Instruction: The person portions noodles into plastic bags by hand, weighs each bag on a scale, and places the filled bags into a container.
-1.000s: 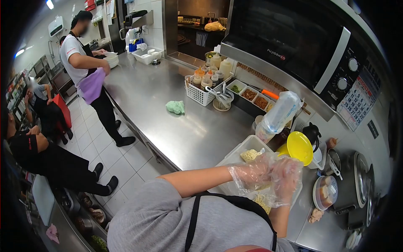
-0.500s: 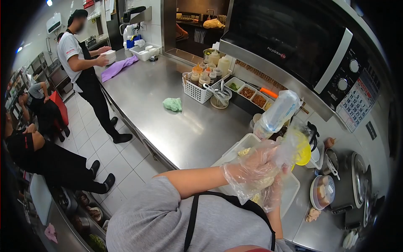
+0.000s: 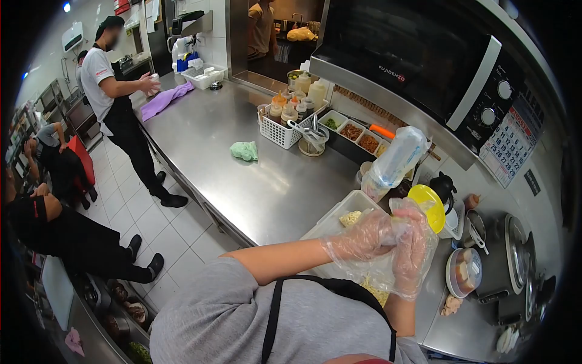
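My left hand (image 3: pixel 367 235), in a loose clear plastic glove, meets my right hand (image 3: pixel 412 242), gloved the same way, above a translucent tray (image 3: pixel 333 219). The fingers of both are closed around a clear plastic bag (image 3: pixel 398 227), partly hidden by them. Pale noodles (image 3: pixel 350 218) lie in the tray beyond my hands, and more noodles (image 3: pixel 376 291) show below them. Right behind my hands is a yellow bowl (image 3: pixel 428 208). A plastic-wrapped pack (image 3: pixel 395 159) stands beyond the tray.
A white basket of bottles (image 3: pixel 280 130), a green cloth (image 3: pixel 244 151) and a purple cloth (image 3: pixel 165 101) are on the steel counter (image 3: pixel 242 188). A microwave (image 3: pixel 406 54) hangs above. A co-worker (image 3: pixel 109 79) stands at the far end; a lidded container (image 3: pixel 464 272) is at right.
My hands parted the plastic bag upward, then came together lower around it. The co-worker laid the purple cloth on the counter and now handles white dishes. Another person appears in the pass-through opening.
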Tool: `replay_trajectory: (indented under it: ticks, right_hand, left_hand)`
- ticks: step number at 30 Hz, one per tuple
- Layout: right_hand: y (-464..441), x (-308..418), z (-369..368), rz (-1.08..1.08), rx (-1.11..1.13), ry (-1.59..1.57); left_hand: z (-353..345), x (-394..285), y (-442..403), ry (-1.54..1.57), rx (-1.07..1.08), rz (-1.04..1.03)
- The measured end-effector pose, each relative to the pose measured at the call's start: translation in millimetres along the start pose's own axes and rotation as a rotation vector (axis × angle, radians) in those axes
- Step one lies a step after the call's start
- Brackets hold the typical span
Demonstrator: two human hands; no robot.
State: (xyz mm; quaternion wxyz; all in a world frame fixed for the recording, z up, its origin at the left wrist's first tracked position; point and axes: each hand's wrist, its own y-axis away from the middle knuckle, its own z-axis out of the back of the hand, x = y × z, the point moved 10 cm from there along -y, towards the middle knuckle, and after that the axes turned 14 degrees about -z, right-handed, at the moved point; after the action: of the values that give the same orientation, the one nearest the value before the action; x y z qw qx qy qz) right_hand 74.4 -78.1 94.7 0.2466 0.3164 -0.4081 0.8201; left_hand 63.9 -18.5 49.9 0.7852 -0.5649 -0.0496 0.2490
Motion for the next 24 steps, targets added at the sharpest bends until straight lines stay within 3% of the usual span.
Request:
replay_trajectory:
  ticks: [3,7,10,12,15,16,17,19,20,22,24]
  right_hand:
    - [7,-2,8,-0.035,-0.030,-0.176]
    - [12,-15,15,-0.132,-0.096,-0.312]
    - [6,-24,10,-0.149,-0.044,-0.236]
    - [9,-85,1,-0.380,-0.250,-0.961]
    - [23,-132,-33,-0.407,-0.068,-1.036]
    - [38,-166,-37,-0.407,-0.062,-1.034]
    - [67,-225,-49,-0.646,-0.068,-0.985]
    - [98,-267,-58,-0.886,-0.082,-0.929]
    - [94,-260,-58,-0.815,0.024,-0.563]
    - [95,-257,-64,-0.725,0.130,-0.199]
    - [89,-244,-55,-0.678,0.052,-0.150]
  left_hand:
    - [-3,7,6,-0.123,0.073,0.124]
    - [-2,18,11,-0.087,0.093,0.044]
    - [25,3,0,-0.102,-0.079,0.004]
    - [36,-11,-9,-0.088,-0.133,-0.019]
    - [37,-20,-11,-0.083,-0.189,-0.085]
    - [35,-24,-11,-0.088,-0.188,-0.125]
    - [35,-23,-9,-0.087,-0.189,-0.121]
    - [25,-24,-9,-0.069,-0.101,-0.134]
    - [23,-25,-7,-0.069,-0.101,-0.133]
    - [26,-33,-2,-0.175,-0.178,-0.177]
    - [23,-19,-2,-0.107,-0.107,-0.103]
